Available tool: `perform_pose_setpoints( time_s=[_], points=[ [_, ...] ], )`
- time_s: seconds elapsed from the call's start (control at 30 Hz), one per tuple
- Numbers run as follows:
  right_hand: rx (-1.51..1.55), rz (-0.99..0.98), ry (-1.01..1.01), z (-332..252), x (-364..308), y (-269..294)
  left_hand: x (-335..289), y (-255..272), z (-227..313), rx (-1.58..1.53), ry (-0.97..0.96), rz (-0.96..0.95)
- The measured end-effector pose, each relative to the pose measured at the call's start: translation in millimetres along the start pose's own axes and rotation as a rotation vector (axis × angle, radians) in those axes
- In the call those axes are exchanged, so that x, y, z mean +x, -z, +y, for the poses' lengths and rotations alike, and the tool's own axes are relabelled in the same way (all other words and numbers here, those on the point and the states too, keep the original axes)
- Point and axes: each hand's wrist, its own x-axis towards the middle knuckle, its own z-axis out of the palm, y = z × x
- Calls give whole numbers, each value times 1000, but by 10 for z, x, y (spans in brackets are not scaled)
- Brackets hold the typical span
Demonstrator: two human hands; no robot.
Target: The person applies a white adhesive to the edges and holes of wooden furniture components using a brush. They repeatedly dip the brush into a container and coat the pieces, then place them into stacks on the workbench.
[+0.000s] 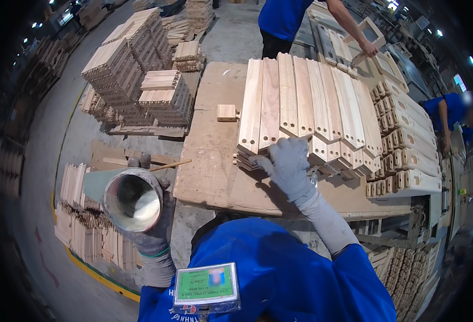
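My left hand [161,231], in a grey glove, is wrapped around a greenish cup [96,185] tilted so that its round mouth shows; a pale coating lies inside. A thin wooden stick [171,165] sticks out to the right beside the cup's rim, near the gloved fingertips. My right hand [289,167], also gloved, has its fingers bent over the near ends of a stack of pale wooden slats [311,96], closed on a slat there; the thumb points left. The slats' ends are cut at an angle and have drilled holes. The fingertips' undersides are hidden.
The slats lie on a brown-topped table [207,134] with a small wood block [227,112]. Curved wooden parts [408,155] are stacked at the right. Slat piles [116,75] stand on the floor at left. A co-worker's hand [369,49] works across the table; another person [444,115] is at right.
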Motion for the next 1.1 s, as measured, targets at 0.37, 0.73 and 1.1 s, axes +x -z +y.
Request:
perform_pose_setpoints(
  time_s=[0.37,0.73,1.1],
  points=[
    [-249,-103,-109,301,444,-151,77,118,-112,-505,97,-46],
    [1274,-171,-592,-870,-88,113,236,-492,-16,-1783,954,-553],
    [919,999,-869,-386,-310,748,1546,-1423,-519,-1573,695,-513]
  ],
)
